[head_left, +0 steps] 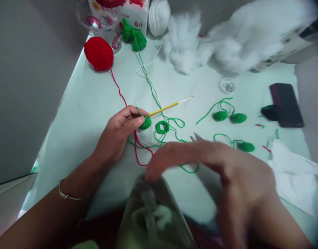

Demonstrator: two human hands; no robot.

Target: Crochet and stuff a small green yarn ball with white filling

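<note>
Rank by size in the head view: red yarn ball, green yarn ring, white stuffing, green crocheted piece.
White stuffing
Red yarn ball
Green yarn ring and green crocheted piece: too alike to rank, with the piece partly covered.

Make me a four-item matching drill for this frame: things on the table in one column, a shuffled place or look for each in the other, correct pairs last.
Things
1. Crochet hook
2. Red yarn ball
3. Scissors
4. White stuffing

Place or look
A. Partly hidden by the right hand
B. Fluffy, toward the table's back
C. Yellow-handled, at the left hand's fingertips
D. Beside the clear tub

Pairs: 1-C, 2-D, 3-A, 4-B
</note>
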